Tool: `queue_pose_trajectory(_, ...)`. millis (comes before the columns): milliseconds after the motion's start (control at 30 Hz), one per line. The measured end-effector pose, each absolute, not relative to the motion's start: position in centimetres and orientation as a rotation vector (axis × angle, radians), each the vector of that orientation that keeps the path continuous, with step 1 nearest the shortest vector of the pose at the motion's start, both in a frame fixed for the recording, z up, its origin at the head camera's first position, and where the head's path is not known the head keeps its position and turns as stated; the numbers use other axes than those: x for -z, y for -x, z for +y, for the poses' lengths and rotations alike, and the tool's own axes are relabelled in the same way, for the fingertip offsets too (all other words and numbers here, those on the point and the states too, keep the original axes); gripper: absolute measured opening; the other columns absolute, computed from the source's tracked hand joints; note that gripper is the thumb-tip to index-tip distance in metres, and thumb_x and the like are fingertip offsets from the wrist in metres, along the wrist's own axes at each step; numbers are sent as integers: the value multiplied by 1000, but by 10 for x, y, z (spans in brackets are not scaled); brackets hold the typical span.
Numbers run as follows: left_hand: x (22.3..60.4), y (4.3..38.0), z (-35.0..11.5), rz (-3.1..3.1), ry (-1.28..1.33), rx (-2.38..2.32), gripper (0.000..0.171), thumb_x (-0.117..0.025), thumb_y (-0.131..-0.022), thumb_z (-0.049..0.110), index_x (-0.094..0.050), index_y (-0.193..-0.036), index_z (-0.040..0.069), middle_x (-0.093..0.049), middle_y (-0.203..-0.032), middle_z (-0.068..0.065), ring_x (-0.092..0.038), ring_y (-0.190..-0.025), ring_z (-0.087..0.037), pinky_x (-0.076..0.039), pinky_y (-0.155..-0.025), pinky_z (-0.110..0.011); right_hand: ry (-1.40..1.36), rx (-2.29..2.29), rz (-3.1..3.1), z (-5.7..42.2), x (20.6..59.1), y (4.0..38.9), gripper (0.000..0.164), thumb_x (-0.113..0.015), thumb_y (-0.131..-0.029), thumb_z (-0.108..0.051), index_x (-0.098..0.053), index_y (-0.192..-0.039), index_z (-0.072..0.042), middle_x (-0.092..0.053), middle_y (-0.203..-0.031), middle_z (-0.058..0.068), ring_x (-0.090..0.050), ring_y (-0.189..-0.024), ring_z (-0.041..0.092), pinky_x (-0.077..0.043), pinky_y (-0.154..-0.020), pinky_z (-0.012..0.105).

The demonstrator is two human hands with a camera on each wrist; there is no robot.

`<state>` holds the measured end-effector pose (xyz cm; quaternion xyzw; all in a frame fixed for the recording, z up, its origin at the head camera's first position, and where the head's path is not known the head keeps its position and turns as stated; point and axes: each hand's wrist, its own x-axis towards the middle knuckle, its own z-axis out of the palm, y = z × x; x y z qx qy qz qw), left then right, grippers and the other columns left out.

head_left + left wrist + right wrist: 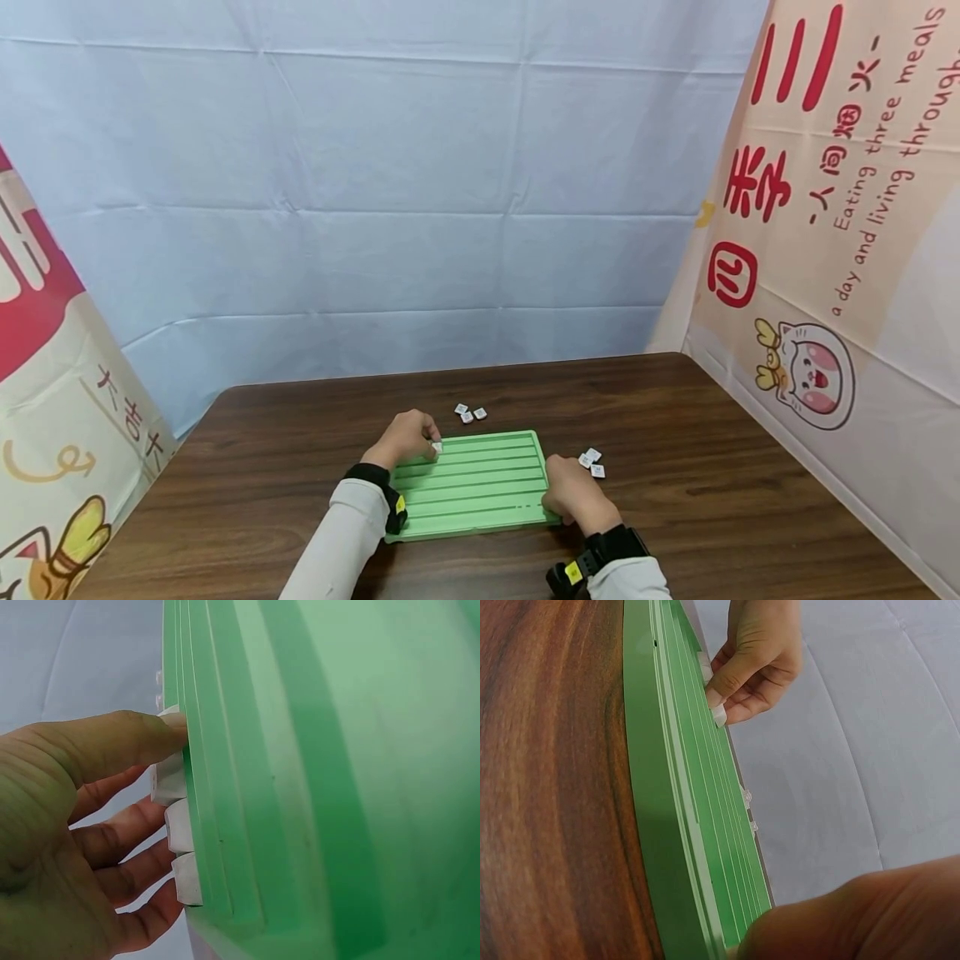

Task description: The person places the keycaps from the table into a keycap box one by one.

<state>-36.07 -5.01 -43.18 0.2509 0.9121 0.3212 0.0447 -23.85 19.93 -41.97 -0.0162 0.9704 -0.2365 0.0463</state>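
A light green ridged tray [480, 485] lies on the table, with long parallel slots running from side to side. At its far left corner my left hand [407, 437] pinches a small white tile [169, 780] with the thumb at the far slot. Two more white tiles [180, 826] stand in a row beside it, near the fingers, in the left wrist view. My right hand [576, 490] grips the tray's right edge, its fingers partly hidden; in the right wrist view the thumb side [780, 930] overlaps the tray's near end.
Beyond the tray's far edge lie a few loose white tiles [467, 417] with small dark marks. Another small group of tiles [597, 471] is to the right, just past my right hand. The dark wooden table [720, 467] meets pale cloth [390, 250] behind and printed cloth at the sides.
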Motion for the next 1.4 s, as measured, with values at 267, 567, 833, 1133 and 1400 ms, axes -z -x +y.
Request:
queue_pose_trajectory(267, 431, 362, -51, 2787, -748, -956, 14, -76, -74, 0, -66, -82, 6, -55, -77, 0, -52, -74, -18, -46, -62, -35, 58, 715, 2972, 199, 420, 237, 21, -55, -76, 14, -50, -68, -5, -42, -51, 8, -46, -38, 16, -28, -40, 24)
queue_pose_trajectory(567, 430, 361, -50, 2787, -724, -937, 17, -76, -74, 0, -65, -84, 7, -56, -79, 0, -52, -75, -19, -45, -63, -36, 55, 713, 2976, 200, 420, 238, 20, -54, -75, 14, -50, -68, -5, -43, -51, 8, -46, -38, 16, -29, -39, 24)
queue_pose_trajectory(833, 422, 364, -52, 2783, -750, -934, 19, -77, -74, 5, -67, -90, 5, -60, -85, -3, -55, -77, -19, -47, -65, -35, 51, 718, 2977, 199, 421, 239, 20, -54, -75, 14, -51, -67, -4, -46, -52, 10, -50, -38, 18, -31, -38, 23)
queue_pose_trajectory(1133, 405, 372, -54, 2814, -778, -920, 26, -73, -81, 13, -67, -106, 6, -60, -101, -9, -56, -96, -26, -48, -75, -41, 45, 714, 2971, 200, 420, 238, 19, -55, -76, 13, -50, -70, -4, -47, -55, 11, -50, -39, 18, -32, -38, 23)
queue_pose_trajectory(1400, 399, 374, -53, 2840, -785, -878, 30, -73, -82, 16, -67, -109, 7, -58, -110, -12, -53, -104, -31, -46, -79, -46, 47, 719, 2956, 200, 419, 238, 18, -55, -77, 13, -50, -71, -4, -46, -55, 11, -48, -39, 18, -31, -39, 25)
